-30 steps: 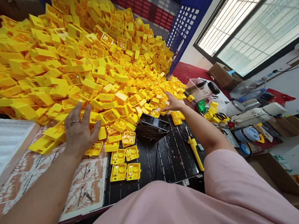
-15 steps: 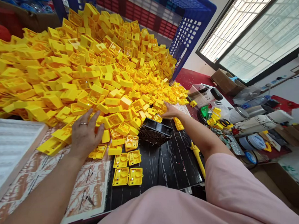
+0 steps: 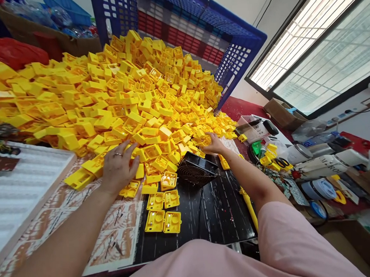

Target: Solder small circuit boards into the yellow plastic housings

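Head view: your left hand [image 3: 119, 167] has dropped from its raised, fingers-up pose of a second ago and now lies palm down on the near edge of the yellow plastic pieces [image 3: 132, 95]. The fingers are spread over the parts and that grip is released, closed on nothing. Your right hand [image 3: 215, 145] has barely shifted. It stays at the pile's right foot, just behind the black fan [image 3: 196, 169], with its fingertips down among the pieces, and I cannot tell whether that grip is pinching one or resting loose. Your head has tipped up, so more of the blue crate [image 3: 229, 39] shows behind the heap. The pile spills from that crate down across the table [image 3: 112, 235] to both of your hands. The four flat yellow pieces [image 3: 162, 211] sit in their two neat rows on the black mat [image 3: 214, 212], just as before, and none has joined them. By my reading both hands are now in contact with the pile, but nothing has been lifted out.
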{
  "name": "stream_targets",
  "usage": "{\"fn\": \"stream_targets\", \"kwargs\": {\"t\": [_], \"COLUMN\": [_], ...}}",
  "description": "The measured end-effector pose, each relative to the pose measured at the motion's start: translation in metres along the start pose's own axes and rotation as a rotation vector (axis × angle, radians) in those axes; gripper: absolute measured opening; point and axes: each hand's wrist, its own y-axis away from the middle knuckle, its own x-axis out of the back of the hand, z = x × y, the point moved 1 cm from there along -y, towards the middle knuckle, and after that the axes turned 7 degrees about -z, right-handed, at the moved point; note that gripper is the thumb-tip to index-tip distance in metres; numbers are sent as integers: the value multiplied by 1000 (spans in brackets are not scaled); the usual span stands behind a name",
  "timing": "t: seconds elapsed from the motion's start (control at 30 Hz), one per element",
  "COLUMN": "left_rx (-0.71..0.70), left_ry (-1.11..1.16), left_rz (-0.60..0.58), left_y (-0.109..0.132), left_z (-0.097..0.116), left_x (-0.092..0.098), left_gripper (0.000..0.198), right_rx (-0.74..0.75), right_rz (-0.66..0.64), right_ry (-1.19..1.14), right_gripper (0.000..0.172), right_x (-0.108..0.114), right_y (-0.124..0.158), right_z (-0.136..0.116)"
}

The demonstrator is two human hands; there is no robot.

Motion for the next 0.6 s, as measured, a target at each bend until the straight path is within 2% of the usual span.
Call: {"fn": "stream_targets", "kwargs": {"t": [0.1, 0.17, 0.27, 0.33, 0.4, 0.43, 0.5, 0.57, 0.6], "left_rx": [39, 63, 56, 33, 26, 25, 16, -9, -21], "left_ry": [45, 60, 74, 85, 82, 76, 60, 54, 54], "left_rz": [8, 12, 5, -7, -13, -13, -14, -15, -16], "left_y": [2, 3, 7, 9, 10, 10, 10, 9, 8], "left_z": [3, 5, 3, -1, -7, -10, -14, -15, -14], "left_x": [-1, 0, 3, 4, 4, 3, 1, -1, -3], "left_gripper": [56, 60, 65, 68, 71, 73, 78, 80, 79], "right_rx": [50, 105, 220, 335, 462, 499, 488, 337, 234], "right_rz": [21, 20, 15, 20, 36, 58, 56, 11, -9], "right_ry": [-50, -91, -165, -218, -258, -261, -195, -111, -72], "right_gripper": [46, 50, 72, 90, 105, 106, 103, 91, 76], "right_x": [13, 24, 47, 70, 99, 114, 139, 147, 145], "right_y": [-8, -21, -43, -54, -59, -58, -51, -34, -22], "right_z": [-26, -55, -115, -154, -177, -178, -157, -111, -83]}}
